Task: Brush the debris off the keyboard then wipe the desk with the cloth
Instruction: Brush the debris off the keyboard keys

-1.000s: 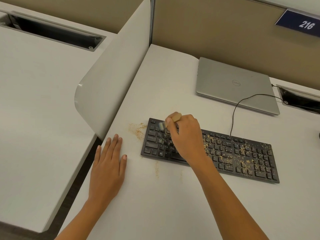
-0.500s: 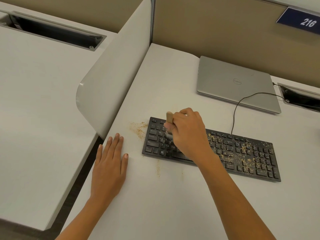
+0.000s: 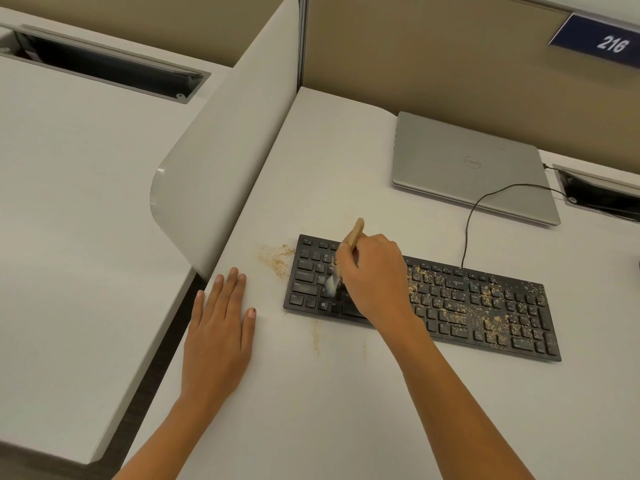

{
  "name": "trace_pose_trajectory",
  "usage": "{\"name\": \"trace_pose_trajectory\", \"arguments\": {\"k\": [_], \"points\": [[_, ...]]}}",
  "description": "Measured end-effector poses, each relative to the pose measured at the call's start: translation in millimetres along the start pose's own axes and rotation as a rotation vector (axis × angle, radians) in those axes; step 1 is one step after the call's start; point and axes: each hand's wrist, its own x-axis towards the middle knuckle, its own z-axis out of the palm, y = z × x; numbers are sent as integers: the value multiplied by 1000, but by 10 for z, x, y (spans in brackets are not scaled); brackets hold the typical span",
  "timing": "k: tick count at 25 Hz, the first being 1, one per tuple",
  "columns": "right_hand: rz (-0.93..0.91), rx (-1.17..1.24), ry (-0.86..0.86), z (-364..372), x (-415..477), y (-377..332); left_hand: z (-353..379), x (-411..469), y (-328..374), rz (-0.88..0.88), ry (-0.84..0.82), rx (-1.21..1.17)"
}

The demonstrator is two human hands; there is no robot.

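While my left grip [image 3: 216, 337] lies spread flat on the tabletop [image 3: 339, 417], likely to steady me, a pile of debris [image 3: 277, 259] sits just beside the left end of the keyboard [image 3: 467, 306]. My right grip [image 3: 375, 275] is curled round the brush [image 3: 355, 232], handle tilted up so the bristles meet the left keys, which look nearly clean. Crumbs cover the right half, so I judge brushing about half done. No cloth is in view.

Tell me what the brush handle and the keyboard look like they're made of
Brush handle: likely bare wood, tan and matte; bristles too blurred to tell. Keyboard: probably black matte plastic, low moulded keys without shine.
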Motion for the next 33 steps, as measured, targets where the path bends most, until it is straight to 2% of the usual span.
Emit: {"name": "trace_pose_trajectory", "arguments": {"k": [3, 7, 10, 16, 19, 25, 31, 33], "points": [[-1, 33, 15, 6, -2, 29, 1, 11, 11, -1, 1, 0], [-151, -73, -65, -19, 12, 46, -5, 1, 2, 1, -1, 1], [-97, -61, 0, -46, 48, 71, -2, 5, -3, 0, 0, 0], [-6, -31, -51, -49, 101, 125, 0, 3, 4, -2, 0, 3], [-10, 30, -16, -64, 107, 108, 1, 4, -3, 0, -7, 13], [-5, -1, -25, -59, 146, 105, 0, 3, 4, 2, -6, 15], [-118, 114, -109, 25, 126, 145, -3, -3, -3, 2, 1, 12], [-196, 77, -138, 31, 137, 153, 0, -1, -6, -2, 3, 6]]}}
